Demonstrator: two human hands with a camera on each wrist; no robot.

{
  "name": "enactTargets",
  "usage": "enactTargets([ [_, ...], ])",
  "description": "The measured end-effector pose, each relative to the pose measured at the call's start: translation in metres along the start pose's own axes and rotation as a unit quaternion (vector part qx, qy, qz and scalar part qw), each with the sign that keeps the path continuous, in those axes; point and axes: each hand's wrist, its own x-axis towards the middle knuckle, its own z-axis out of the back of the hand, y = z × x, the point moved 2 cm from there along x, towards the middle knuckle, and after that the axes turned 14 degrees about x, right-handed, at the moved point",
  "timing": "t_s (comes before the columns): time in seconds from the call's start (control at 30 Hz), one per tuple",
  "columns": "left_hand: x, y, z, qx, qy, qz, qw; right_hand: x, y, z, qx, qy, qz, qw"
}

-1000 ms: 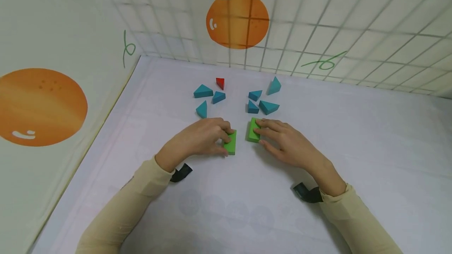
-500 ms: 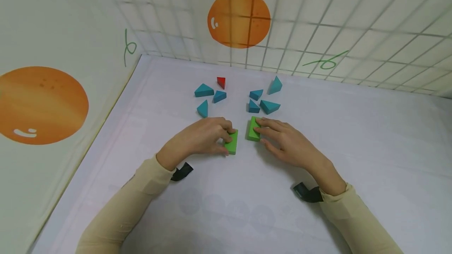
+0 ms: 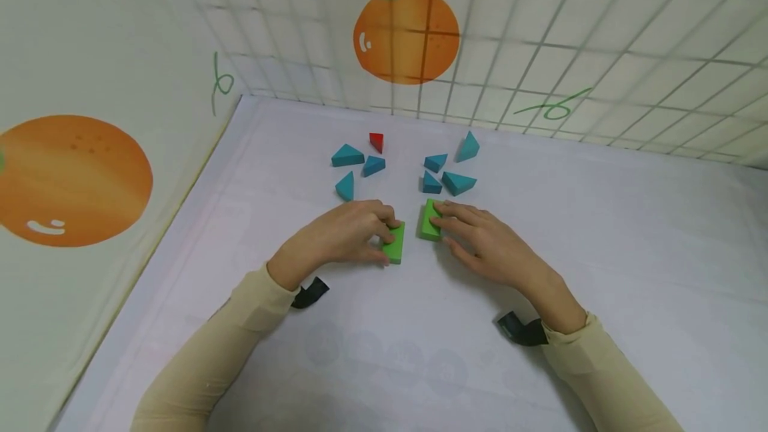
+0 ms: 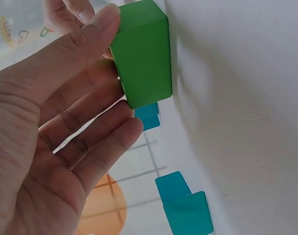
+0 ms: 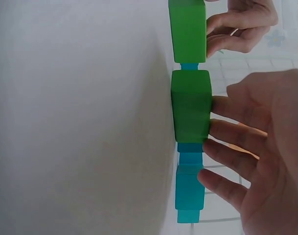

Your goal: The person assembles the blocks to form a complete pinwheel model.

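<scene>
On the white surface, two green rectangular blocks lie a short gap apart. My left hand [image 3: 348, 233] holds the left green block [image 3: 394, 245], its thumb near the close end and bent fingers along the top. In the left wrist view this block [image 4: 143, 61] has the thumb tip at its upper edge. The right green block [image 3: 429, 224] lies under the fingertips of my right hand [image 3: 489, 245]. Those fingers are spread and fairly straight, and they touch the block's top [image 5: 192, 105] in the right wrist view; the thumb stays off it.
Beyond the hands lie several blue triangular blocks in two groups, left [image 3: 347, 156] and right [image 3: 459, 183]. A small red triangular block [image 3: 376, 142] sits behind the left group. A panel with a printed orange [image 3: 406, 35] and grid lines rises at the back.
</scene>
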Motion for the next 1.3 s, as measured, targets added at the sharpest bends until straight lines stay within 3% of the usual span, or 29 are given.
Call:
enactTargets([
  [0.67,0.0009,0.0003,0.0015,-0.009,-0.002,0.002,1.0,0.0036,-0.0022,-0.0024,-0.005,-0.003,0.012,0.9999],
  [1.03,-0.0005,-0.0002,-0.0007,0.016,-0.003,0.002,0.9999,0.0059,-0.0019,-0.0053,-0.003,-0.004,0.025,0.9997],
  [1.3,-0.0048,-0.0034,-0.0044,0.019,-0.007,0.021,0.9996,0.0088,-0.0018,-0.0051,-0.008,-0.006,0.022,0.9997],
])
